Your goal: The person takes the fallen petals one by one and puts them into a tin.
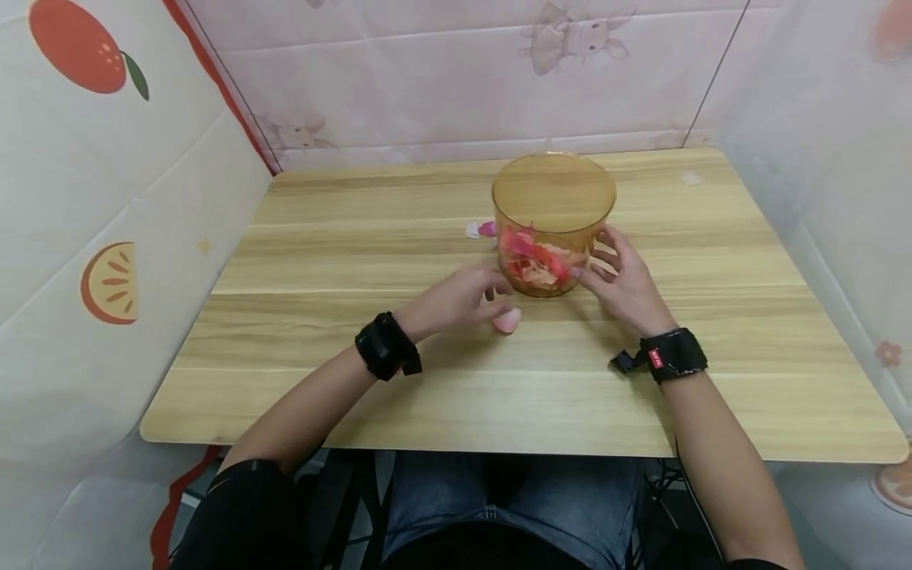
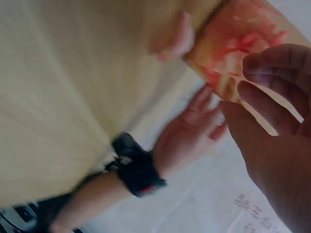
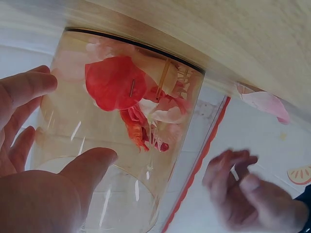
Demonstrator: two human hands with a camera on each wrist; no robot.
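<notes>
A wide stretch of bare wooden table [image 1: 321, 261] is seen on the left, running out to the left edge and the near edge, with a wall cloth printed with oranges just beyond. Moving inward, the left hand [image 1: 459, 299] is held low over the table, its fingers loosely curled and gripping nothing; in the left wrist view it is blurred. A pale pink petal [image 1: 507, 321] lies on the wood just at its fingertips, and whether it is touched cannot be told. Farther back, two small petals [image 1: 480, 229] lie against the left side of the container.

The amber see-through container [image 1: 553, 224] stands upright near the middle of the table, well clear of every edge. Red and pink petals [image 3: 116, 85] are piled in its bottom.

On its right side the right hand [image 1: 623, 277] is placed, fingers spread and relaxed around the wall; the thumb [image 3: 90, 165] is laid against the plastic, without a firm clasp. Beyond it, bare table continues to the right edge, by a pale cloth wall.
</notes>
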